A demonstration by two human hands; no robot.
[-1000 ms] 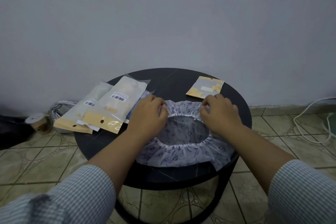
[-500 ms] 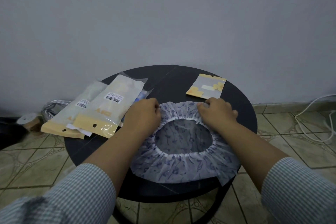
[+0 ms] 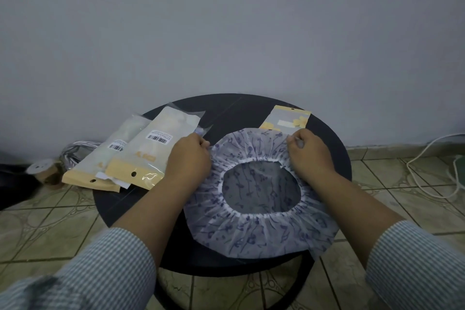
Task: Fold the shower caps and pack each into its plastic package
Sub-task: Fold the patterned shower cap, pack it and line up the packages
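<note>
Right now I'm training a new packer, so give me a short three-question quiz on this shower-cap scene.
1. True or false: the white shower cap with blue flower print lies opened out on the round black table, its elastic opening facing up.
2. Which hand grips the cap's far rim: A left hand only, B right hand only, C both?
3. Fill in: the small flat plastic package with a yellow header lies just beyond the ____ hand.

Key: 1 true; 2 C; 3 right.
</note>
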